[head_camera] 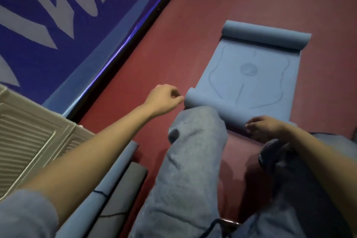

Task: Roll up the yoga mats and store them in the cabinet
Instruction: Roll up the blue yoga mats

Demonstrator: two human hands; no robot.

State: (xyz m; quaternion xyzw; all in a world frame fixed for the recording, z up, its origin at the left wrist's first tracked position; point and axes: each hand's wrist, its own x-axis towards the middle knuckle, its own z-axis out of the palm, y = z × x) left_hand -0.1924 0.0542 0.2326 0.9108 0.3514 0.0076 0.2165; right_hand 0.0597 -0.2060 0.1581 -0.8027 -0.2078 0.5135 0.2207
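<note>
Nearest to you, on your side of the blue yoga mat (249, 81), your knee in grey trousers (195, 141) covers the middle of the near roll (202, 100) of this mat. The mat itself lies on the dark red floor (193, 35), partly open, with a second curl at its far end (266, 35).

Your right hand (264, 125) rests on the right end of the near roll, fingers curled over it and pressing down. Your left hand (164, 98) is at the left end of the roll; its fingertips are pinched together just at the edge, but I cannot tell if they really hold the mat.

The risk, I think, is an uneven roll. If only the right hand pushes, the roll can go crooked and become a cone. The knee can also flatten the roll. Further away, the curled far end can meet the roll and make a loose bundle, which may not fit in the beige louvred cabinet door (29, 131) to the left of the mat.
</note>
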